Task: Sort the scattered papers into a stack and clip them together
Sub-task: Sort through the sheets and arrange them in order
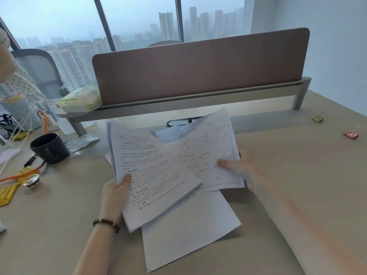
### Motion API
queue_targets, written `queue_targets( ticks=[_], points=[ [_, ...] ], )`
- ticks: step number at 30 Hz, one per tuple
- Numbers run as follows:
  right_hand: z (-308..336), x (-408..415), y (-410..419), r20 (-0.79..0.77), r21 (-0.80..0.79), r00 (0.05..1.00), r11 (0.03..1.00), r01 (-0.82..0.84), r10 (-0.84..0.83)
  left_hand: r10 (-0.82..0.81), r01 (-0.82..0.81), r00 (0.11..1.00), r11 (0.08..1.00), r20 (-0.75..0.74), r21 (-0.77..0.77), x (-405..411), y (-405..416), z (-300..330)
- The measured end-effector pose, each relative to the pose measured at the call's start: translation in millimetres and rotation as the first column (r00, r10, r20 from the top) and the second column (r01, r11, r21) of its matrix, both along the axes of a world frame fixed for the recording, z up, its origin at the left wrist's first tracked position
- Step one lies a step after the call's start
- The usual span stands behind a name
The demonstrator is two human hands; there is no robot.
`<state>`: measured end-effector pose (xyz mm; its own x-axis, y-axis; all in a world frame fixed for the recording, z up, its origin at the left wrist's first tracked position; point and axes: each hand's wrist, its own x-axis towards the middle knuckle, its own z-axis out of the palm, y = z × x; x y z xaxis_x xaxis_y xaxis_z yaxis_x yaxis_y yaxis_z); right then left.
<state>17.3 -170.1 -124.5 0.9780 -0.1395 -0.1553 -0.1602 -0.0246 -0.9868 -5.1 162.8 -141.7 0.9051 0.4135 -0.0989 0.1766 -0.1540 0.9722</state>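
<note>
Above the worktop point(278, 165), left hand point(114, 195) grips a paper stack point(151, 175); right hand point(244, 169) pinches a form sheet point(210, 151) beside it.

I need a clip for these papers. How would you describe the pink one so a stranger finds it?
Follow the desk to its far right edge. Two binder clips lie there; the pink binder clip is the nearer one, copper-pink, while the green binder clip behind it is yellowish.
</note>
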Motion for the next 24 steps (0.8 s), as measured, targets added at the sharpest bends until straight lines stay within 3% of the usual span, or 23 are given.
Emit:
queue_targets(
  ticks=[5,9,15,21,24],
  points=[
    [17,-4,4,0.005,0.04,1.0,0.999,-0.014,0.014,-0.039,0.047,0.998,0.982,-0.05,0.181,1,2,-3],
    [49,-6,9,0.085,-0.045,0.996,0.999,0.015,-0.011,-0.042,0.052,0.997,0.981,-0.059,0.185,2,1,-4],
    [117,-20,12,0.228,-0.196,0.967,0.978,-0.07,0.115,-0.04,0.051,0.997,0.98,-0.064,0.192,2,2,-5],
    [144,-36,1,0.296,0.047,0.941,0.982,-0.185,0.163,-0.038,0.049,0.997,0.987,-0.071,0.156,2,2,-4],
    [121,-32,-1,0.197,0.104,0.977,0.99,-0.099,0.077,-0.035,0.042,0.996,0.994,-0.077,0.098,1,2,-3]
  ],
)
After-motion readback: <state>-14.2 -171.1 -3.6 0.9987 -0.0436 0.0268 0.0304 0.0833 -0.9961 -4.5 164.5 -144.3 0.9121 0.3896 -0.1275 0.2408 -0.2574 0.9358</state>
